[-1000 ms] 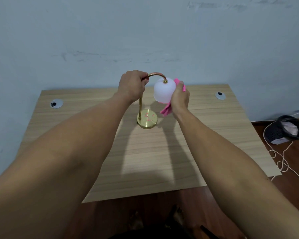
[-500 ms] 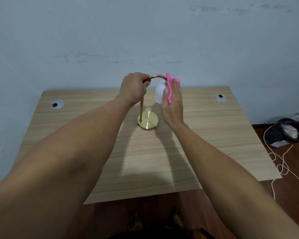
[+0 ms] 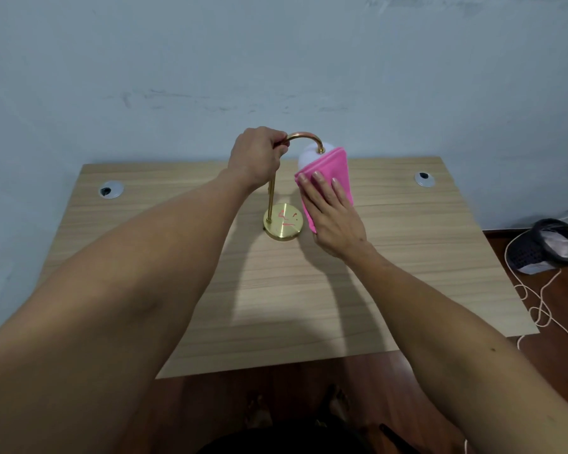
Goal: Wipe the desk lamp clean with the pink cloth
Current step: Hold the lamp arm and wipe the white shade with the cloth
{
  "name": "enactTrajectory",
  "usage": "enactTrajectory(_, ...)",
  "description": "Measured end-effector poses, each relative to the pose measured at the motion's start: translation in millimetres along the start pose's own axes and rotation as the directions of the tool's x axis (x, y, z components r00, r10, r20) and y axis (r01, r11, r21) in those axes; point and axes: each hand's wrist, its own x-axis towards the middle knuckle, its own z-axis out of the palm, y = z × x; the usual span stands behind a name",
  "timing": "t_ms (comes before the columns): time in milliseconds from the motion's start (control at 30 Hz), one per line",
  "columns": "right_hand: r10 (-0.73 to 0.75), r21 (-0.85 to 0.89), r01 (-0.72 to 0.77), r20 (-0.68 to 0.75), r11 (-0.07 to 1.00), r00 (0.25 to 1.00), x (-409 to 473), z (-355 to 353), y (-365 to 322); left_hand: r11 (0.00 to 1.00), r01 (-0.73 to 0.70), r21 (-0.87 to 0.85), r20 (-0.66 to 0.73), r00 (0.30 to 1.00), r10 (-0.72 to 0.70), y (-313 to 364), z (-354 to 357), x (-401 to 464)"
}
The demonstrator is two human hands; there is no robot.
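Your left grip (image 3: 258,155) is closing round the desk lamp (image 3: 304,139) neck. Your right grip (image 3: 333,214) is pressing the pink cloth (image 3: 330,165) flat against the shade, probably directly behind it, stem upright leftward.

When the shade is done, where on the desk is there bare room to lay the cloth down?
The desk is bare right of the lamp base, toward the right grommet, and also along the near edge. Crowded: the middle, where the left hand grips the lamp arm and the right hand presses the pink cloth on the shade.
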Motion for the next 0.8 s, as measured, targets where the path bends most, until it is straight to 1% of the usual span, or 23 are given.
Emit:
enactTrajectory(267,-0.009,0.091,0.003,0.062,0.996,0.998,-12,-6,12,1.000,0.017,0.001,0.008,1.000,-0.017,3,-2,-2)
enactTrajectory(333,0.016,0.113,-0.019,0.026,0.993,1.000,-17,-5,14,1.000,0.022,-0.001,0.004,1.000,-0.022,4,-3,-3)
enactTrajectory(400,0.106,0.251,-0.092,-0.044,0.964,0.993,-27,-2,15,1.000,0.023,-0.004,0.002,1.000,-0.023,4,-3,-4)
enactTrajectory(433,0.202,0.354,-0.176,-0.037,0.918,0.979,-30,-1,15,1.000,0.023,-0.004,0.001,1.000,-0.023,3,-3,-4)
enactTrajectory(467,0.329,0.442,-0.290,-0.011,0.849,0.944,-33,-2,16,1.000,0.024,-0.004,0.001,1.000,-0.024,3,-3,-4)
enactTrajectory(500,0.465,0.528,-0.408,0.026,0.745,0.885,-33,2,19,1.000,0.024,-0.003,0.000,1.000,-0.024,3,-3,-4)
enactTrajectory(533,0.596,0.614,-0.515,0.088,0.598,0.798,-30,3,22,1.000,0.025,-0.001,-0.001,1.000,-0.025,3,-2,-4)
enactTrajectory(567,0.710,0.700,-0.595,0.178,0.395,0.681,-22,0,25,1.000,0.027,-0.002,-0.001,1.000,-0.027,2,-2,-4)
enactTrajectory(600,0.786,0.760,-0.624,0.270,0.181,0.557,-13,-7,27,1.000,0.029,-0.005,-0.003,1.000,-0.029,2,-2,-3)
enactTrajectory(633,0.824,0.794,-0.608,0.349,-0.007,0.447,-5,-14,29,0.999,0.032,-0.008,-0.005,0.999,-0.032,2,-1,-3)
enactTrajectory(667,0.840,0.804,-0.584,0.388,-0.109,0.378,4,-27,29,0.999,0.034,-0.011,-0.005,0.999,-0.034,3,-1,-3)
enactTrajectory(700,0.845,0.820,-0.555,0.391,-0.140,0.364,12,-37,28,0.999,0.034,-0.012,-0.004,0.999,-0.034,3,0,-3)
enactTrajectory(733,0.845,0.843,-0.522,0.369,-0.130,0.386,19,-45,25,0.999,0.034,-0.015,-0.002,0.999,-0.034,4,-1,-4)
enactTrajectory(767,0.833,0.867,-0.488,0.344,-0.104,0.434,27,-51,19,0.999,0.033,-0.017,0.000,0.999,-0.033,4,-1,-4)
enactTrajectory(800,0.800,0.889,-0.451,0.325,-0.077,0.504,33,-59,10,0.999,0.033,-0.019,0.000,0.999,-0.033,5,-2,-5)
